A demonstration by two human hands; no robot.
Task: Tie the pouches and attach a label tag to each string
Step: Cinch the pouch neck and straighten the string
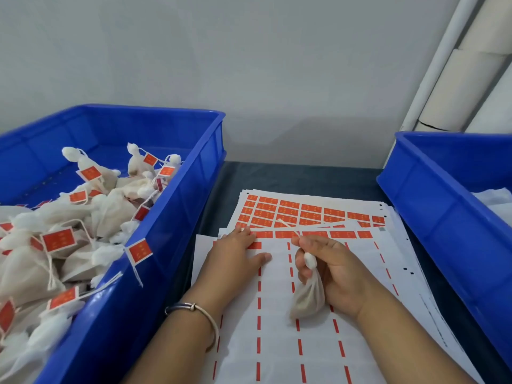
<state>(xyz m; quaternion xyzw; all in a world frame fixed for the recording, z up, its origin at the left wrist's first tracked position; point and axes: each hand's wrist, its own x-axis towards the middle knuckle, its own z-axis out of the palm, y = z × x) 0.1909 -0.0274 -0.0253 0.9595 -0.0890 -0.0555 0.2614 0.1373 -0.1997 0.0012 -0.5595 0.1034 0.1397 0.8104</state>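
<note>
No text can be read: the red label tags [288,210] on the sticker sheets [318,342] and those tied to the pouches [27,267] in the left blue bin [177,217] bear small yellowish marks, too blurred to make out.

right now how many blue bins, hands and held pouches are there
blue bins: 2, left bin and right bin
hands: 2, left hand and right hand
held pouches: 1, pouch in the right hand
total: 5

Grey wall [249,65] behind, pale pipes [471,79] at right, silver bangle [194,309].
</note>
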